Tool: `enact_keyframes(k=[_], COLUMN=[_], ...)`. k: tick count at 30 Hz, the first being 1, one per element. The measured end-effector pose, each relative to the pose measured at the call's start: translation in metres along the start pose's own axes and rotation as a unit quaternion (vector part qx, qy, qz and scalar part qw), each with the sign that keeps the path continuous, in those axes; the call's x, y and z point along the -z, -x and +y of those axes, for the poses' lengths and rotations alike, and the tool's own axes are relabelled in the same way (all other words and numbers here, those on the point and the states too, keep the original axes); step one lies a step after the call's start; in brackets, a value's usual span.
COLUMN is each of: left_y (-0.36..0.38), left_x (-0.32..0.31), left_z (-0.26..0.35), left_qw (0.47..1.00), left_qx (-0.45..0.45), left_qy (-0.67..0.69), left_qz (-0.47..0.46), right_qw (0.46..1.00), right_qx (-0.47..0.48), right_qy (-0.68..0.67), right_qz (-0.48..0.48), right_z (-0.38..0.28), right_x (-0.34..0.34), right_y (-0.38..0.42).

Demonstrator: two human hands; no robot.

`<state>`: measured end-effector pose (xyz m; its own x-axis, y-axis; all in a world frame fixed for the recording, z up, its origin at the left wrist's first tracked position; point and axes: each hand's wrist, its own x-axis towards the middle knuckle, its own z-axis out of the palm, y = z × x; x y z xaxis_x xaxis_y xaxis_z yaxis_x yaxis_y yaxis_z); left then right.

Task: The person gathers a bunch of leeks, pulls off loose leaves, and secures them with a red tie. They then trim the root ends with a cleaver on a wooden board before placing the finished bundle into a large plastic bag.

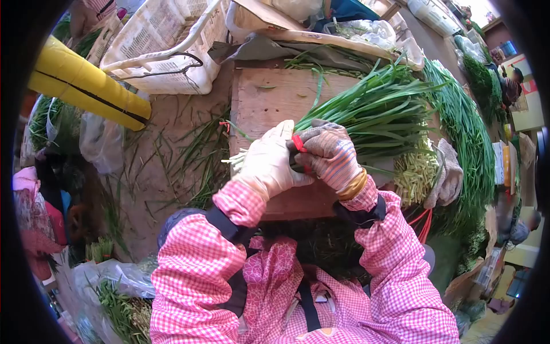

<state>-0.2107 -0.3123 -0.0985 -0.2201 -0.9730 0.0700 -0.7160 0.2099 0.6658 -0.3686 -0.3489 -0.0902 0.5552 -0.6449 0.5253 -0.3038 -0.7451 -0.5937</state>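
Note:
A bunch of long green leaves with pale stem ends, like garlic chives [372, 106], lies across a wooden board [260, 94]. My left hand [266, 163], in a whitish glove, is closed around the stems, whose cut ends poke out on its left. Beside it my right hand [329, 150], in a grey striped work glove, pinches a red tie [298, 143] at the bunch. The tie's full path is hidden by my fingers. More pale-stemmed chives [415, 178] lie at the board's right, next to a grey cloth or glove [446, 175].
A white plastic crate [166, 43] stands behind on the left, near a yellow-wrapped post [91, 86]. Long greens [467, 137] are heaped on the right. Red cords [423, 225] hang by the board. Loose leaves litter the floor; other people are in the background.

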Motion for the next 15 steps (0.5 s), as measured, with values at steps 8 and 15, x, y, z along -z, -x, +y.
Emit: enact_keyframes(k=[8, 15], left_y=[0.023, 0.024], left_x=[-0.037, -0.030], left_z=[-0.013, -0.010], left_qw=[0.977, 0.984], left_qx=[-0.095, -0.062], left_qy=[-0.135, -0.127], left_qz=[0.133, 0.109], right_qw=[0.949, 0.995], right_qx=[0.065, -0.057], right_qy=[0.287, 0.000], right_qz=[-0.110, -0.084], right_z=[-0.034, -0.063], right_x=[-0.001, 0.047], right_y=[0.011, -0.025])
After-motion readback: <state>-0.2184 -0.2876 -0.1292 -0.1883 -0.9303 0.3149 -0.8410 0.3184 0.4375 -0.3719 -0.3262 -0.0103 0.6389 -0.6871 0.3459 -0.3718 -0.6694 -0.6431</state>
